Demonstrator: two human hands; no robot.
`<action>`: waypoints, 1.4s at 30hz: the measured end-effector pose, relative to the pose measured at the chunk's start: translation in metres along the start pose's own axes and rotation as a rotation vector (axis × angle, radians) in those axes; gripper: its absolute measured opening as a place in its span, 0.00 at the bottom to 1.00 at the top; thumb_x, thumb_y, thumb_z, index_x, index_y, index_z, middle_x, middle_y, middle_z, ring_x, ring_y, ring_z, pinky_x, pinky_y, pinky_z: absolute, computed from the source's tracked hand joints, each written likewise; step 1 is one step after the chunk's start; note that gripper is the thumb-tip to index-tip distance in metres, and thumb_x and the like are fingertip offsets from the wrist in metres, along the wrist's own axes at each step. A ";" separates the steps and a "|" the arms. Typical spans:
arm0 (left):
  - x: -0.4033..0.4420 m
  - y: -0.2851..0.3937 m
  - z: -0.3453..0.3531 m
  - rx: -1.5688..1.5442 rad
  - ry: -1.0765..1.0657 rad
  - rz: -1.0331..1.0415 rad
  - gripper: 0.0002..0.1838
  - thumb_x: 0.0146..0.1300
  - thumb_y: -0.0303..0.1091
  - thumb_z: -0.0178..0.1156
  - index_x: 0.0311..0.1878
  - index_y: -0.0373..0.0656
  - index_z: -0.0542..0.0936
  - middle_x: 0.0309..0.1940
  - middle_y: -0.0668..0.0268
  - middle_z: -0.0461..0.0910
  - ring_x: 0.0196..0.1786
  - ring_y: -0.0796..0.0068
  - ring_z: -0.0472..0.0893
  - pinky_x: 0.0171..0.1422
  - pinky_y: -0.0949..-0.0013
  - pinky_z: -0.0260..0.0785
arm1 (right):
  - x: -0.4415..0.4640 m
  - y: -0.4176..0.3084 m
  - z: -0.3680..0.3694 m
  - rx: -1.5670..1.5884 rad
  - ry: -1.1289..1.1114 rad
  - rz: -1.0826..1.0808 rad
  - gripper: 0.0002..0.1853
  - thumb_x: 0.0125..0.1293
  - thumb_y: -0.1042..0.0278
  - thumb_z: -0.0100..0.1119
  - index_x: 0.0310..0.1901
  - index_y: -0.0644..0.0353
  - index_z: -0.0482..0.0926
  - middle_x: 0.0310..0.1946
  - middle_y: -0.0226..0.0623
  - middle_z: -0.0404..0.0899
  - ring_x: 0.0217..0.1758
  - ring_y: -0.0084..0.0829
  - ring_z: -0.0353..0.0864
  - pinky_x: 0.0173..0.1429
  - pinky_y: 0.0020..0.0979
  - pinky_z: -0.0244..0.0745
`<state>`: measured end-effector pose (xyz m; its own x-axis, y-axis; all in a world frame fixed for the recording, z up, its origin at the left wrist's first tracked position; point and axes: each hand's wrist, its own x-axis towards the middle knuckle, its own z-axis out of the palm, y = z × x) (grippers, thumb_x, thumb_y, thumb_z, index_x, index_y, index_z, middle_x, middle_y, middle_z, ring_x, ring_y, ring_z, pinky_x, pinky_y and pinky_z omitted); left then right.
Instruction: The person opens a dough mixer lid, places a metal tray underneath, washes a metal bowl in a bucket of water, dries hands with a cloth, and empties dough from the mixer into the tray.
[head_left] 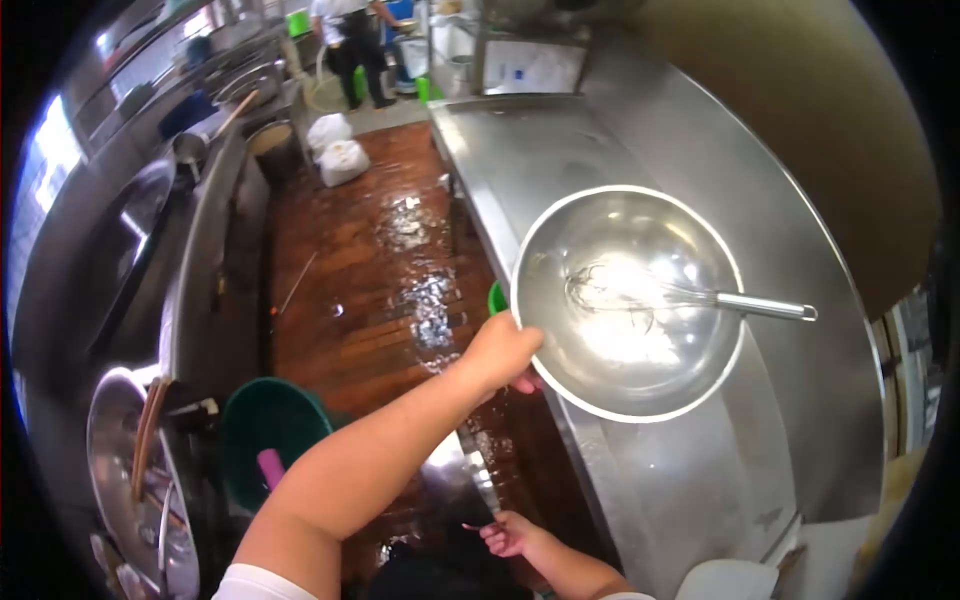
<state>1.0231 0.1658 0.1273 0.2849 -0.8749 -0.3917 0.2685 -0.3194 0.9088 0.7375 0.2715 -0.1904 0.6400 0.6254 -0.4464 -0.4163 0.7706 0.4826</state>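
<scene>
My left hand (508, 352) is closed on the near left rim of a large stainless steel mixing bowl (570, 365), thumb over the edge. The bowl is over the steel counter; whether it rests there I cannot tell. A wire whisk (765, 305) lies inside, its handle sticking out over the right rim. Low in front of my body, my right hand (507, 534) is closed, fingers curled together. Just above it is a shiny metal piece (455, 472), partly hidden behind my left forearm; its kind and whether I grip it are unclear.
The steel counter (670, 490) runs along the right, a white board-like piece (728, 580) at its near end. A wet brown floor (350, 270) lies between it and the cooking range. On the left are a green bin (275, 420), a large metal basin (105, 420) and white bags (342, 162). A person (352, 45) stands far back.
</scene>
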 end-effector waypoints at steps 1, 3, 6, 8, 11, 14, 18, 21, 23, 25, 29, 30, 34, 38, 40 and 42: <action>-0.010 0.009 -0.008 0.006 0.029 0.002 0.17 0.59 0.30 0.51 0.49 0.33 0.76 0.28 0.56 0.82 0.21 0.70 0.81 0.21 0.70 0.76 | 0.003 0.000 0.000 0.024 -0.155 0.066 0.23 0.58 0.60 0.58 0.54 0.59 0.73 0.26 0.26 0.72 0.19 0.18 0.61 0.25 0.23 0.59; -0.032 0.023 -0.025 0.019 0.077 0.012 0.16 0.59 0.30 0.51 0.49 0.33 0.76 0.28 0.56 0.82 0.21 0.70 0.81 0.21 0.71 0.75 | 0.018 0.004 0.008 -0.036 -0.129 0.108 0.25 0.57 0.63 0.58 0.57 0.56 0.70 0.24 0.23 0.66 0.19 0.17 0.59 0.24 0.23 0.58; -0.058 0.026 -0.065 0.037 0.201 0.017 0.16 0.58 0.31 0.51 0.46 0.30 0.76 0.29 0.54 0.82 0.21 0.69 0.81 0.21 0.70 0.76 | 0.022 0.036 0.095 -0.246 0.551 -0.003 0.12 0.57 0.62 0.56 0.42 0.56 0.75 0.21 0.23 0.67 0.16 0.21 0.56 0.22 0.25 0.55; -0.079 0.022 -0.092 0.033 0.275 0.044 0.16 0.58 0.30 0.51 0.45 0.29 0.76 0.29 0.54 0.82 0.21 0.69 0.82 0.20 0.71 0.76 | 0.045 0.023 0.066 -0.448 0.446 0.057 0.08 0.54 0.59 0.58 0.30 0.52 0.73 0.17 0.23 0.64 0.15 0.24 0.58 0.22 0.27 0.57; -0.122 0.019 -0.125 -0.008 0.374 0.071 0.16 0.56 0.30 0.51 0.46 0.29 0.75 0.28 0.55 0.81 0.21 0.69 0.81 0.17 0.73 0.76 | 0.031 0.026 0.085 -0.793 0.383 0.020 0.10 0.50 0.61 0.60 0.16 0.52 0.73 0.12 0.28 0.68 0.14 0.29 0.67 0.22 0.29 0.65; -0.162 0.007 -0.170 0.036 0.495 0.019 0.17 0.55 0.30 0.51 0.46 0.30 0.74 0.27 0.57 0.80 0.19 0.69 0.80 0.17 0.73 0.75 | -0.022 0.061 0.170 -1.391 0.862 -0.367 0.14 0.53 0.62 0.59 0.29 0.67 0.82 0.22 0.40 0.81 0.22 0.36 0.82 0.26 0.34 0.78; -0.201 -0.009 -0.218 0.037 0.656 0.042 0.16 0.55 0.32 0.50 0.44 0.32 0.73 0.24 0.56 0.79 0.19 0.69 0.79 0.16 0.73 0.74 | -0.122 0.089 0.216 -1.527 1.113 -0.792 0.16 0.53 0.64 0.61 0.34 0.73 0.82 0.24 0.45 0.82 0.22 0.36 0.83 0.24 0.34 0.79; -0.223 -0.017 -0.243 0.020 0.740 0.034 0.17 0.55 0.33 0.49 0.45 0.31 0.72 0.23 0.55 0.79 0.18 0.67 0.79 0.16 0.72 0.73 | -0.200 0.096 0.205 -1.013 1.156 -0.940 0.11 0.52 0.68 0.63 0.31 0.69 0.82 0.23 0.43 0.80 0.20 0.36 0.81 0.22 0.34 0.77; -0.233 -0.029 -0.259 -0.021 0.715 0.045 0.17 0.56 0.34 0.50 0.44 0.32 0.72 0.24 0.55 0.79 0.19 0.67 0.80 0.16 0.72 0.73 | -0.248 0.103 0.180 -0.899 1.195 -1.139 0.09 0.53 0.67 0.62 0.29 0.65 0.81 0.24 0.41 0.78 0.17 0.36 0.78 0.20 0.34 0.76; -0.241 -0.042 -0.264 0.007 0.723 0.033 0.16 0.56 0.34 0.49 0.43 0.31 0.73 0.24 0.55 0.79 0.19 0.67 0.80 0.16 0.72 0.73 | -0.282 0.104 0.152 -0.639 1.145 -1.218 0.08 0.54 0.67 0.60 0.32 0.62 0.80 0.25 0.41 0.77 0.16 0.37 0.77 0.19 0.36 0.75; -0.253 -0.073 -0.251 0.029 0.691 -0.011 0.17 0.56 0.32 0.48 0.44 0.29 0.74 0.24 0.54 0.79 0.19 0.67 0.80 0.16 0.72 0.72 | -0.300 0.097 0.110 -0.364 0.986 -1.304 0.14 0.58 0.65 0.52 0.39 0.67 0.77 0.26 0.42 0.81 0.22 0.35 0.82 0.23 0.33 0.77; -0.252 -0.087 -0.248 0.022 0.675 -0.013 0.18 0.55 0.32 0.48 0.45 0.29 0.74 0.25 0.55 0.80 0.20 0.67 0.80 0.16 0.72 0.73 | -0.302 0.091 0.097 -0.306 0.914 -1.301 0.15 0.59 0.64 0.51 0.40 0.67 0.77 0.27 0.43 0.81 0.23 0.35 0.82 0.24 0.33 0.78; -0.251 -0.132 -0.222 -0.018 0.661 -0.063 0.19 0.53 0.32 0.49 0.46 0.30 0.74 0.29 0.55 0.81 0.22 0.67 0.81 0.18 0.72 0.74 | -0.301 0.072 0.059 -0.245 0.813 -1.286 0.19 0.62 0.58 0.49 0.43 0.67 0.77 0.30 0.45 0.83 0.26 0.33 0.83 0.28 0.32 0.80; -0.256 -0.168 -0.202 -0.117 0.599 -0.107 0.20 0.53 0.31 0.49 0.48 0.28 0.74 0.28 0.53 0.80 0.19 0.66 0.80 0.17 0.71 0.74 | -0.310 0.092 0.065 -0.295 0.837 -1.155 0.28 0.67 0.43 0.49 0.43 0.67 0.77 0.29 0.43 0.83 0.25 0.31 0.82 0.29 0.31 0.79; -0.262 -0.175 -0.191 -0.157 0.589 -0.118 0.21 0.53 0.30 0.49 0.50 0.28 0.73 0.28 0.54 0.80 0.19 0.67 0.80 0.17 0.72 0.74 | -0.315 0.124 0.106 -0.515 1.161 -0.861 0.31 0.66 0.38 0.50 0.42 0.67 0.78 0.28 0.42 0.83 0.25 0.31 0.82 0.29 0.31 0.78; -0.267 -0.173 -0.184 -0.110 0.574 -0.130 0.22 0.53 0.29 0.49 0.51 0.28 0.74 0.30 0.54 0.81 0.20 0.68 0.80 0.18 0.72 0.74 | -0.313 0.148 0.157 -0.794 1.369 -0.792 0.30 0.64 0.38 0.55 0.41 0.66 0.80 0.27 0.41 0.82 0.25 0.31 0.83 0.29 0.31 0.77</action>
<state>1.0699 0.5217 0.0482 0.6870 -0.4844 -0.5416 0.4194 -0.3444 0.8400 0.5771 0.1700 0.1389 0.0492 -0.5675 -0.8219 -0.7535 0.5191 -0.4035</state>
